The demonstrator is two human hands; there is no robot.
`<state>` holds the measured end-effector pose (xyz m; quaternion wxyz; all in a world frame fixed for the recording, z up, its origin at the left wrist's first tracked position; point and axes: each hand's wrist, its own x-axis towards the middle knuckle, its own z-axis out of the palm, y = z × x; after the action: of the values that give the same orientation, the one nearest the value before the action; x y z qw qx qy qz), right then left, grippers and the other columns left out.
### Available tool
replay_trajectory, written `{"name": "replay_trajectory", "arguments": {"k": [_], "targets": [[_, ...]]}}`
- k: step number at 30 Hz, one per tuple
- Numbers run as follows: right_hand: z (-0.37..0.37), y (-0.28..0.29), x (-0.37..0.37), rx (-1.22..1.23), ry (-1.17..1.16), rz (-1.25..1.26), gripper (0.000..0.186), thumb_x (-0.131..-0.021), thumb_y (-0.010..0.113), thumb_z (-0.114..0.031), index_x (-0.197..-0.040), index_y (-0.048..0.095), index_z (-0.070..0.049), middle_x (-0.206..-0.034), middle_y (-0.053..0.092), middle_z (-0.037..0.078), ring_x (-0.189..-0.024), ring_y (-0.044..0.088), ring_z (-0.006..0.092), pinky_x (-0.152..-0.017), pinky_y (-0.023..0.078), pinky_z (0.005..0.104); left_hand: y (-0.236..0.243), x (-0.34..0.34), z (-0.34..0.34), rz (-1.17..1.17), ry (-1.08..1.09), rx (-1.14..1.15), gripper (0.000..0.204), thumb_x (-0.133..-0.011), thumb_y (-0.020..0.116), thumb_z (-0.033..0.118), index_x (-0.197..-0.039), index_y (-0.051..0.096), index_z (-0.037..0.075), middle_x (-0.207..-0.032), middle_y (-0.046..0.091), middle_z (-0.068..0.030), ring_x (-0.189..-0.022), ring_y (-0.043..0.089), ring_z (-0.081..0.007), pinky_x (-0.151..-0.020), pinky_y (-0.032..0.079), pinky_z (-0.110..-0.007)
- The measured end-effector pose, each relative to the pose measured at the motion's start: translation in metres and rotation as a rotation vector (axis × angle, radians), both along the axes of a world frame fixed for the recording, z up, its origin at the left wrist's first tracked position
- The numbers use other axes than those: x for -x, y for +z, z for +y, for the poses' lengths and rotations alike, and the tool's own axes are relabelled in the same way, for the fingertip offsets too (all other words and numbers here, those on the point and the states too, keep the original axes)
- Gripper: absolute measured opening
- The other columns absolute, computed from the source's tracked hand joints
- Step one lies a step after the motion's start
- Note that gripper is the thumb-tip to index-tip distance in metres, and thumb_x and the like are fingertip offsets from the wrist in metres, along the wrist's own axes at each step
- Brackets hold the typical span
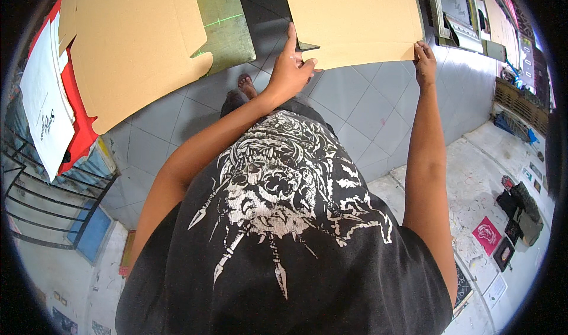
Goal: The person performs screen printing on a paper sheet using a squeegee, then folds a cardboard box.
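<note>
To the right of the green board (229,30), a flat, matte tan cardboard sheet (358,18) is pinched at its near right corner between the right hand's (425,68) closed thumb and fingers. Its notched left corner, nearer the board, is touched by the left hand (287,73), index extended, thumb spread; whether it is gripped cannot be told.

Passage, upper centre: narrow channel above grey tiled floor (373,110), between green board (231,30) and right-hand cardboard sheet (361,21); the worker's left hand (290,71) sits at its lower end. Passage, right of centre: open air below that sheet, between the two forearms. Obstacle, upper right: framed panel (434,6), close beside the sheet. Obstacle, lower centre: the worker's torso (284,216). Obstacle, left edge: black railing (56,188).
</note>
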<state>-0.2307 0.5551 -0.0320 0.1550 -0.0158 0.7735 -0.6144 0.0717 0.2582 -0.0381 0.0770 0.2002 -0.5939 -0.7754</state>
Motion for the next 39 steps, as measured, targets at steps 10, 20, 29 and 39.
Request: {"name": "replay_trajectory", "arguments": {"k": [10, 20, 29, 39], "targets": [[0.014, -0.01, 0.02, -0.001, -0.021, -0.011, 0.022, -0.086, 0.068, -0.015, -0.105, 0.061, -0.005, -0.089, 0.063, -0.002, -0.074, 0.056, 0.0071, -0.065, 0.044, 0.0213, 0.001, 0.018, 0.014, 0.021, 0.011, 0.003, 0.092, -0.087, 0.055, -0.004, -0.148, -0.015, 0.005, -0.101, 0.067, -0.016, -0.074, 0.064, -0.013, -0.061, 0.052, -0.024], [0.005, -0.016, 0.001, 0.145, -0.183, -0.056, 0.038, -0.083, 0.064, -0.007, -0.119, 0.052, -0.005, -0.092, 0.063, 0.007, -0.078, 0.061, 0.0134, -0.064, 0.051, 0.0267, -0.008, 0.014, 0.009, 0.023, -0.027, 0.018, 0.091, -0.091, 0.052, -0.003, -0.148, -0.017, 0.01, -0.115, 0.062, -0.0192, -0.09, 0.065, -0.0184, -0.071, 0.053, -0.027], [-0.007, -0.016, -0.01, 0.227, -0.248, -0.029, 0.05, -0.085, 0.059, 0.0, -0.132, 0.042, -0.006, -0.106, 0.061, 0.015, -0.086, 0.064, 0.0216, -0.071, 0.055, 0.0333, 0.001, 0.012, 0.004, 0.004, -0.051, 0.049, 0.09, -0.091, 0.053, -0.002, -0.147, -0.017, 0.002, -0.117, 0.061, -0.0223, -0.1, 0.063, -0.0181, -0.08, 0.051, -0.028], [0.038, -0.073, -0.074, 0.293, -0.277, -0.219, 0.056, -0.1, 0.042, -0.035, -0.144, 0.027, -0.004, -0.145, 0.035, 0.022, -0.129, 0.042, 0.0368, -0.108, 0.036, 0.0484, 0.031, -0.085, -0.031, -0.247, -0.451, 0.162, 0.043, -0.096, 0.056, 0.028, -0.127, 0.051, -0.002, -0.115, 0.063, -0.0127, -0.107, 0.056, -0.0172, -0.09, 0.045, -0.029]]}}
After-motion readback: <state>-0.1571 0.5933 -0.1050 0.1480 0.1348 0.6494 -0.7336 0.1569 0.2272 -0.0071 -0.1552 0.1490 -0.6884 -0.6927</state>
